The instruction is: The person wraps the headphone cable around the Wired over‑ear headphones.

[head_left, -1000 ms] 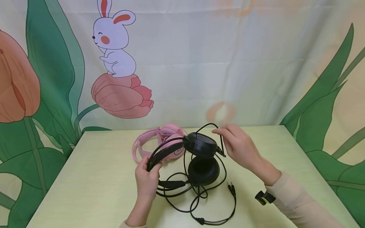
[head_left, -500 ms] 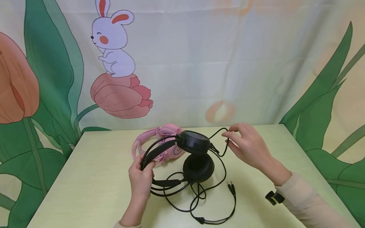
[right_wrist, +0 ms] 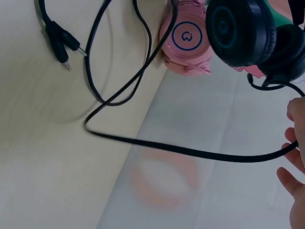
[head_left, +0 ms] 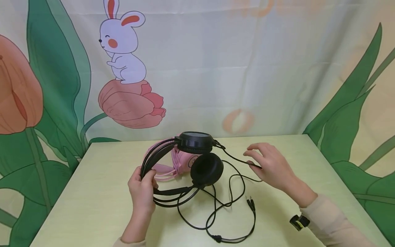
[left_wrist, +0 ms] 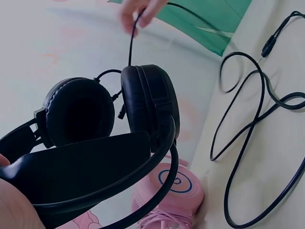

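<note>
My left hand (head_left: 141, 188) grips the headband of black over-ear headphones (head_left: 195, 143), held tilted above the table. One round ear cup (head_left: 207, 169) hangs below the other, its padded inside showing. To the right, my right hand (head_left: 274, 168) pinches the headphones' black cable (head_left: 236, 159), which runs fairly straight from the upper ear cup to the fingers. In the right wrist view the cable (right_wrist: 205, 154) passes through the fingers (right_wrist: 290, 183) and bends back toward the table. The rest of it lies in loose loops, ending in two plugs (head_left: 251, 204).
Behind the black pair, pink headphones (head_left: 185, 160) lie on the pale table (head_left: 92, 206), partly covered, with their cord bundled around them. A printed curtain (head_left: 197, 68) with a rabbit and tulips hangs along the table's back edge.
My left hand has carried the black headphones left and slightly up, covering more of the pink pair. My right hand has shifted right and down, and the cable loop between has straightened out.
</note>
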A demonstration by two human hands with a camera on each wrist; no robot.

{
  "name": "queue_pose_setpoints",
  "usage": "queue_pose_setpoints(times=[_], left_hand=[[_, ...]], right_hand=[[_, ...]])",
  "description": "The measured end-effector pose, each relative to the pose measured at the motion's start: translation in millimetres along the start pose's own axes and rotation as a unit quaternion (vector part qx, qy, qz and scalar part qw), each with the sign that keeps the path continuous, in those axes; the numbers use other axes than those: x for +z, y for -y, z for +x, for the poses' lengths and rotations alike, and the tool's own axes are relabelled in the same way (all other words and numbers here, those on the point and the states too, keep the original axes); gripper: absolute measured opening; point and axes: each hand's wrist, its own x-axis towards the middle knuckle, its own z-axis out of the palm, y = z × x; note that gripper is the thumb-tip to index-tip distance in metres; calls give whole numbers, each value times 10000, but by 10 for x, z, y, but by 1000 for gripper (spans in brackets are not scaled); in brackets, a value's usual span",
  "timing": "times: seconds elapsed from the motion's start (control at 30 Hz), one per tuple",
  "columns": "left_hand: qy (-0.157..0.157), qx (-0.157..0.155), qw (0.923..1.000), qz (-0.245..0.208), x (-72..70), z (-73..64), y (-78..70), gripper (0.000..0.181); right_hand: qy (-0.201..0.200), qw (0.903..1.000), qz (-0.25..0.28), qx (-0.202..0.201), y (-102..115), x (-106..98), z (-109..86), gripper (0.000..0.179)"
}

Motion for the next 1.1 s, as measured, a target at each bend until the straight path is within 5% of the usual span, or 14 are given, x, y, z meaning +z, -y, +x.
queue_pose_setpoints(times=[0.17,0.3,0.4,0.53,0.63,0.97,1.1], left_hand=[[-3,-28,9999,-171,-7,1,-49,14],[-32,-33,9991,-418,-6,2,-90,16],[-40,-68,9976,-689,-8,11,-129,18],[-41,-79,9950,-998,-16,30,-185,20],[-53,-4,9940,-1090,-19,41,-214,20],[-114,114,9947,-1016,12,49,-225,17],[-150,134,9954,-934,23,49,-206,17]], right_hand=[[244,9983,399,343,26,68,-109,19],[274,9898,970,1006,66,130,-244,11],[529,9716,1662,1601,81,158,-356,9],[911,9356,2471,2351,78,174,-472,4],[1002,9241,2633,2582,74,176,-519,4],[992,9110,3260,2324,126,144,-543,19],[765,9318,3090,1744,172,131,-490,26]])
